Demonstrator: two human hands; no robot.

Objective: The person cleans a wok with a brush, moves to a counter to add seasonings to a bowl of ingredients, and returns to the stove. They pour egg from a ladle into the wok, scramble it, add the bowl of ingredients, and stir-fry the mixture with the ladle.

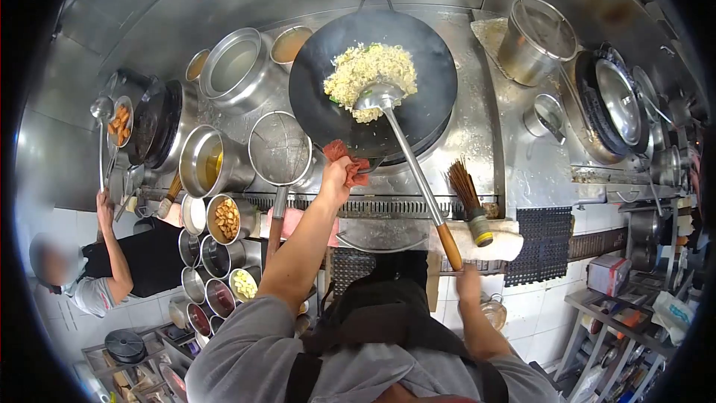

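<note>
My left hand (339, 177) is closed round a red cloth (345, 160) at the near rim of a large black wok (313, 82), where its handle is. Fried rice (377, 69) with bits of green lies in the wok. The steel bowl of a long ladle (409, 145) rests on the near side of the rice. My right hand (468, 283), somewhat blurred, is at the end of the ladle's wooden handle, its fingers closed on it.
To the left stand a strainer (280, 148), an oil pot (207, 163) and several steel containers. A bamboo brush (468, 186) lies right of the ladle. A tall pot (529, 45) stands at the back right. Another person (112, 261) works at far left.
</note>
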